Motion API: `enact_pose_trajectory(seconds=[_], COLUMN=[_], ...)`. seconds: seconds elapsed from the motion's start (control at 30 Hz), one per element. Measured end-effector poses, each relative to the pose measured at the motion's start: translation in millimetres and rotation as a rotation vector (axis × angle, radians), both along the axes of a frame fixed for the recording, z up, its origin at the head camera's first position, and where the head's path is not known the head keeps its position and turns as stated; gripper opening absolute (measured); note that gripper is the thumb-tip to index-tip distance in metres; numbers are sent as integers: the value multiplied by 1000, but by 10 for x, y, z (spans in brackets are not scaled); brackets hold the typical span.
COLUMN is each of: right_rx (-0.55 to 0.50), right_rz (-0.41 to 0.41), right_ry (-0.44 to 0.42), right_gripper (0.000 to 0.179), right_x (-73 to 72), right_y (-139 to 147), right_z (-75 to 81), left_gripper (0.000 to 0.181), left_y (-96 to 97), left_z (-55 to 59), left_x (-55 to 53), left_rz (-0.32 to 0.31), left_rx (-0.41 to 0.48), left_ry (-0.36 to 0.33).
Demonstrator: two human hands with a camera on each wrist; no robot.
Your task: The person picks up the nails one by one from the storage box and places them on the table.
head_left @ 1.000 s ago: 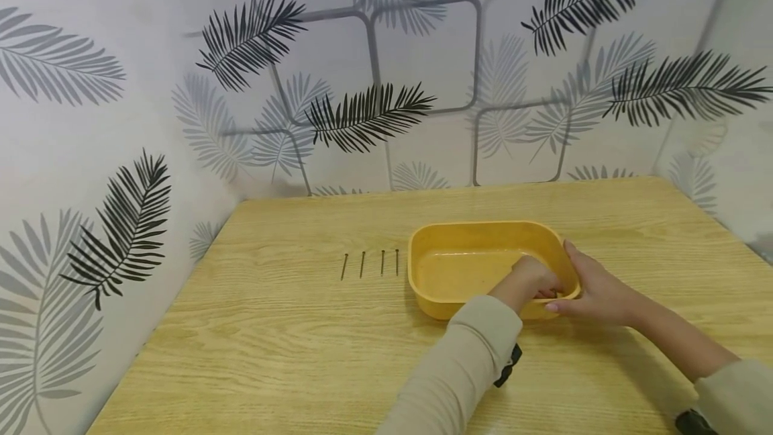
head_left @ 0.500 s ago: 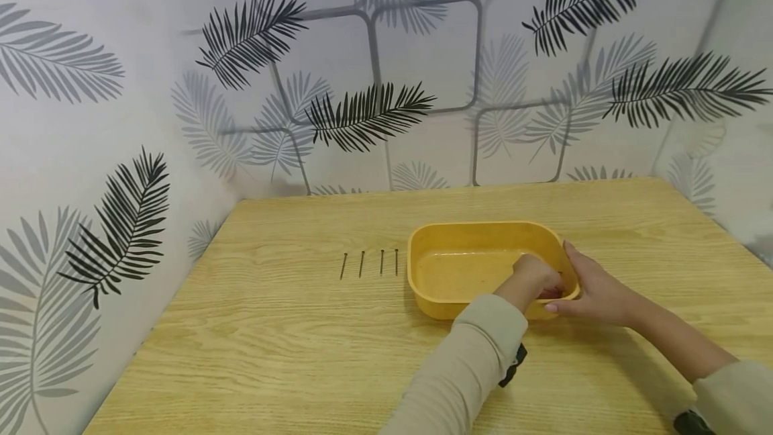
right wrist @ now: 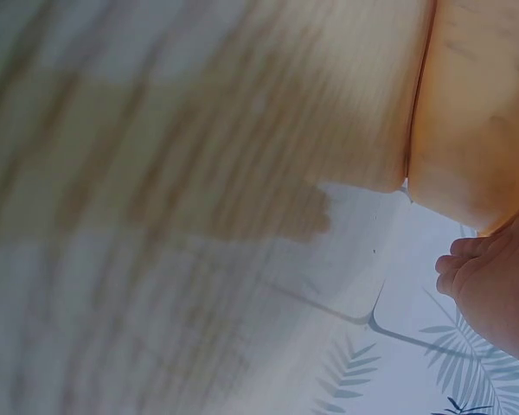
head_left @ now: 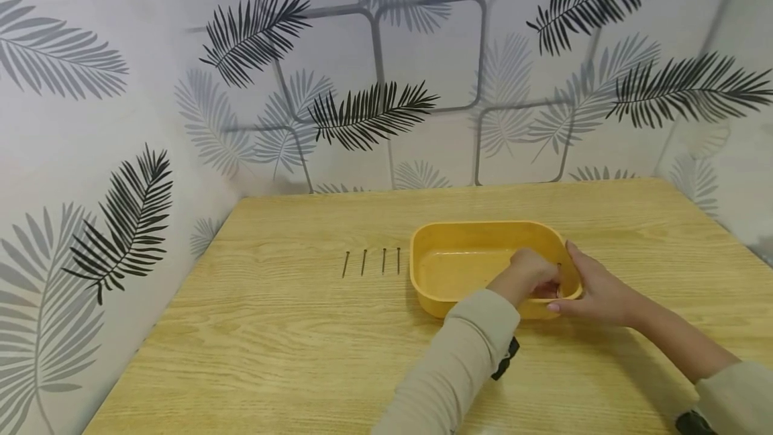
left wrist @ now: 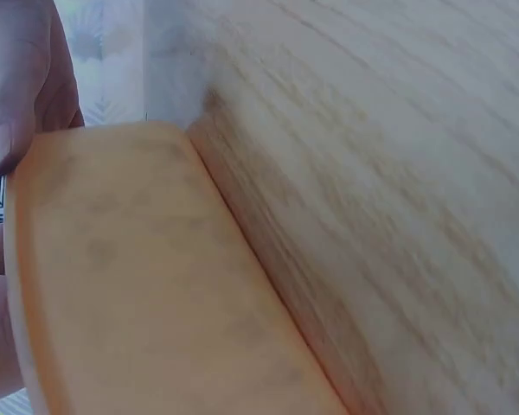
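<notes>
A yellow plastic tub (head_left: 465,306) stands on the wooden table. My left hand (head_left: 527,274) reaches over its near rim, fingers curled down into the right end of the tub. A thin reddish-dark bit shows by those fingertips, but I cannot tell whether they pinch it. My right hand (head_left: 604,297) grips the tub's right corner, thumb over the near rim and fingers on the outer side. In the left wrist view, a thumb lies on the rim of the tub (left wrist: 138,259). The right wrist view has my right hand (right wrist: 502,294) against the tub's end.
Left of the tub, several thin dark nails (head_left: 383,261) lie in a row, apart and roughly parallel, heads away from me. The wooden table (head_left: 272,341) meets a leaf-patterned wall (head_left: 435,146) at the back and left.
My left hand has shifted slightly within the right end of the tub, and its forearm has moved a little left. The right hand keeps its grip; the row of nails is unchanged.
</notes>
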State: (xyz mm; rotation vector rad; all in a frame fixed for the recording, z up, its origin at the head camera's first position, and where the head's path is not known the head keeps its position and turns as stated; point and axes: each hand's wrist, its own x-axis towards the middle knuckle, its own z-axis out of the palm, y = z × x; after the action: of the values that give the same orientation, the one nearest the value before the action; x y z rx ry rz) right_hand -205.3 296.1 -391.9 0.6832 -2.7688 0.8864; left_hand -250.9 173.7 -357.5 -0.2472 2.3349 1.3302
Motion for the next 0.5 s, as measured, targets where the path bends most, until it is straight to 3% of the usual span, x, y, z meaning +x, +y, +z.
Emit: enact_pose_trajectory(seconds=[0.17, 0.27, 0.5], right_rx=[14, 23, 41], right_rz=[6, -15, -44], right_ry=[19, -1, -29], right_gripper=[99, 102, 107], right_x=[-17, -12, -9], right_y=[1, 9, 17], right_z=[-2, -5, -23], left_gripper=[28, 11, 12], left_y=[-59, -110, -287], left_z=[-16, -30, 28], left_x=[-111, -186, -259], left_rz=[91, 91, 70], left_rx=[170, 178, 160], left_ry=[-37, -32, -17])
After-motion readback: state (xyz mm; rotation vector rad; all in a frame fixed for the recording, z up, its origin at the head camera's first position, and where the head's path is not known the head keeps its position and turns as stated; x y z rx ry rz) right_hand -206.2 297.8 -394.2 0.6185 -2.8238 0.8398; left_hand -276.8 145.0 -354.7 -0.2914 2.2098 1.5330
